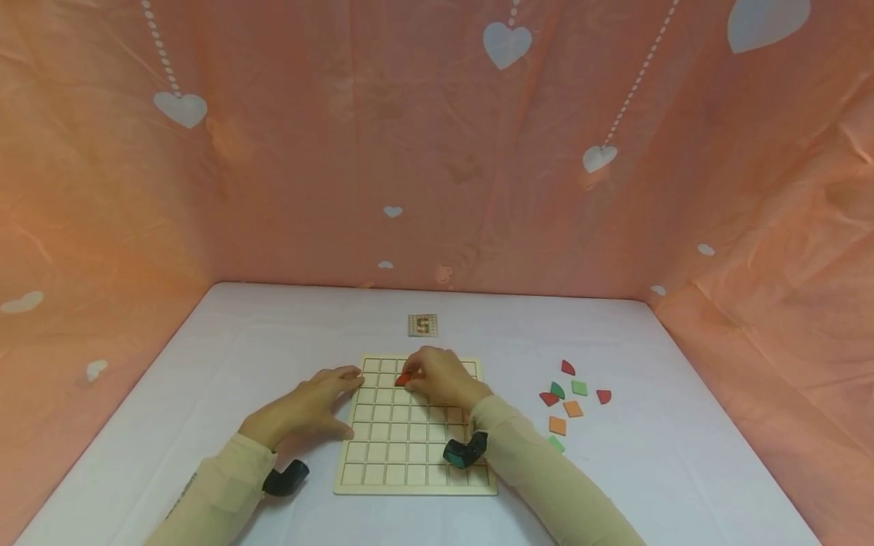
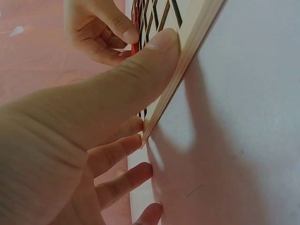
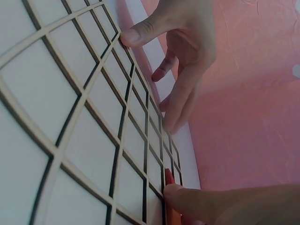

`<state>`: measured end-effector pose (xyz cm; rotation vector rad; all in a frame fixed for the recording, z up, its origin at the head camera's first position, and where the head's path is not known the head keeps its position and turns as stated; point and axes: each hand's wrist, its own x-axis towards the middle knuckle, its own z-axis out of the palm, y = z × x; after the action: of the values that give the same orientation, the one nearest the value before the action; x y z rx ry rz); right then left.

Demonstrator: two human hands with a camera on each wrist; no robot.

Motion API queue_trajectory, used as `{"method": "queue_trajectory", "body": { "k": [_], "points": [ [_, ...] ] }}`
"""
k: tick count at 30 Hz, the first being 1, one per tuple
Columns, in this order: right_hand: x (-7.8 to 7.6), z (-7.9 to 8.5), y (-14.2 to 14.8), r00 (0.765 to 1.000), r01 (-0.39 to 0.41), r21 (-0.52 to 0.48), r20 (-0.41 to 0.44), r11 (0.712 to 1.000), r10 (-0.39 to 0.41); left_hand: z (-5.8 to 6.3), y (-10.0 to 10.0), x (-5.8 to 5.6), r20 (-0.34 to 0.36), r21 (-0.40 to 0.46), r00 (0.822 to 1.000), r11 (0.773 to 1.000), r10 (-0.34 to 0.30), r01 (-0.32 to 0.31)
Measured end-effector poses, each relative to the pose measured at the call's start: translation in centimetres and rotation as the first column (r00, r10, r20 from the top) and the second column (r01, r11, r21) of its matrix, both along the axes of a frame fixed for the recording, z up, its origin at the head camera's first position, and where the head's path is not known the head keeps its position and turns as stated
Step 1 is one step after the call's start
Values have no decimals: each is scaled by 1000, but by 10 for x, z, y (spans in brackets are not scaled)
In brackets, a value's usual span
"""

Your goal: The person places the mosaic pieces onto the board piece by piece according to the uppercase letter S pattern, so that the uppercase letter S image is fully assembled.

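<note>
Red against pale wood, a small red piece (image 1: 403,380) is over the upper part of a gridded board (image 1: 416,491), at about the third column from the left and the second row from the far edge. The right grip (image 1: 442,375) pinches it: the thumb and fingers close on the piece from the right, and it pokes out to the left, beyond the fingertips. Part of it is covered, so its long axis cannot be read, nor whether it lies flat in the cell or is tilted.

That is the relation that counts: the piece sits between thumb and fingers, right at the cell lines, with the right forearm slanting in from the near right. The right hand is the nearer one, being in contact. From the left grip (image 1: 307,406), the piece lies to the right, roughly level with its foremost fingertips and a couple of columns in from the edge. The left grip is spread, thumb and fingers apart, with the thumb resting against the board's left edge; nothing is pinched there.

Beyond the board, on the white table (image 1: 287,318), is a small patterned card (image 1: 422,325). To the right lie loose pieces, among them a dark green piece (image 1: 558,390) and an orange square (image 1: 573,409), well apart from either grip.
</note>
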<state>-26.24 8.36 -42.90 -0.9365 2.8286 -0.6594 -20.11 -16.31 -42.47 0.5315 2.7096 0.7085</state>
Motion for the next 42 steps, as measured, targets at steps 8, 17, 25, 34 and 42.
{"method": "queue_trajectory", "body": {
  "k": [8,17,25,34,42],
  "points": [
    [2,0,-2,1000,19,-9,17,1000,-19,-1,-1,0,-14,2,1000,1000,-12,12],
    [2,-1,0,1000,9,-15,-13,1000,-9,2,2,1,-33,-8,999,1000,-28,27],
    [3,-2,1,1000,15,-20,-18,1000,-15,0,0,0,-38,-15,999,1000,-25,25],
    [4,-1,1,1000,20,-14,1,1000,-20,0,0,1,-37,-16,999,1000,-27,27],
    [5,3,1,1000,16,-2,12,1000,-16,0,0,1,-45,-26,998,999,-32,31]
  ]
}}
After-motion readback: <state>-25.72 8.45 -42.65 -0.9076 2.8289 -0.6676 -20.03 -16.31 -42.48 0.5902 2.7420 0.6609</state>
